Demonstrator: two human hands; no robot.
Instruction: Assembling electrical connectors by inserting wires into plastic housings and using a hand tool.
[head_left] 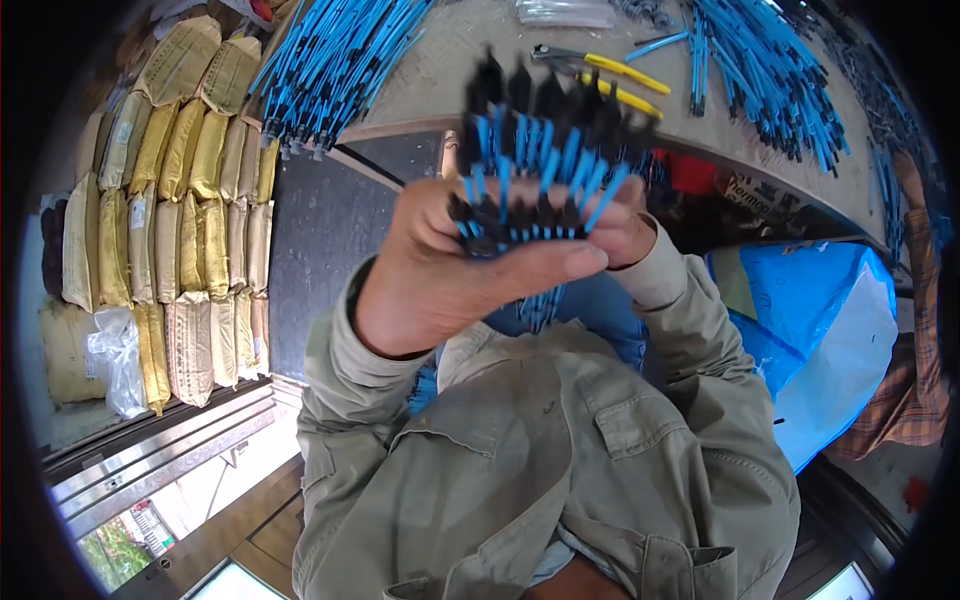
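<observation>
Left hand (430, 265): we are wrapping it around the bundle (549, 170), thumb lying across the near side.
Right hand (625, 232): we are closing it on the bundle's right side, fingers partly hiding.
Bundle: we are holding it above our lap (625, 330), before the surface (460, 60).
Feel: we are judging the blue tubes light, springy, rather smooth, probably sliding apart if loose.
Grip: we are favouring the middle, sparing the black tips (519, 88).
Surface: pliers (625, 72) are lying between left pile (340, 70) and right pile (770, 85).

Table (450, 90); left blue rods (345, 55); yellow-handled pliers (628, 72); clear plastic (565, 12); right blue rods (770, 75)
</observation>
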